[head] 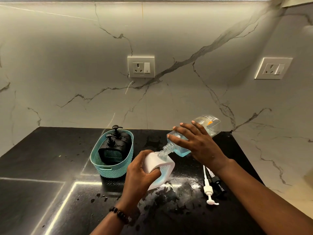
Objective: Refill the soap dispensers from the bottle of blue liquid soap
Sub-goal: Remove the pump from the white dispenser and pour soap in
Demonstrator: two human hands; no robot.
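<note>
On a wet black counter (50, 167), the left hand (138, 173) grips a white dispenser (162, 167) tilted off upright, while the right hand (196, 145) holds a clear bottle of blue soap (183, 150) tipped neck-down, its threaded mouth at the dispenser's opening. Behind and left, a teal basket (110, 168) holds 2 black dispensers (111, 150). By the right forearm lie 2 pumps, 1 white (208, 189) and 1 black (217, 183), side by side.

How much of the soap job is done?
Done: the pump tops are off, lying on the counter. Now: the right hand tips the soap bottle into the white dispenser, steadied by the left hand. Left: two black dispensers wait in the teal basket, pumps on.
</note>
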